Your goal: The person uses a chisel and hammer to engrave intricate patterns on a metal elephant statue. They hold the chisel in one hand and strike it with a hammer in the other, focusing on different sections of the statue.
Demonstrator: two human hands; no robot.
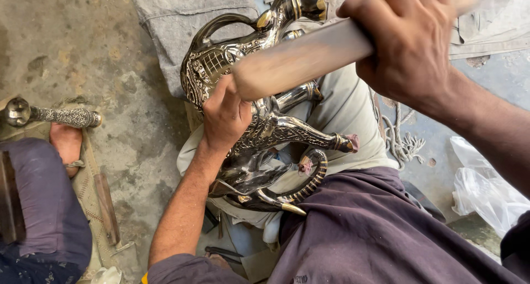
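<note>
A shiny engraved metal animal figure with curved ribbed horns lies across my lap on a pale cloth. My left hand presses down on its body, fingers spread over the engraved surface. My right hand is shut around a thick wooden stick, blurred by motion, whose free end hangs just above my left hand and the figure. The horn tips point toward my waist.
Another person's leg in dark blue cloth and bare foot are at the left, beside an engraved metal rod and a wooden-handled tool. A clear plastic bag lies right; rope on the concrete floor.
</note>
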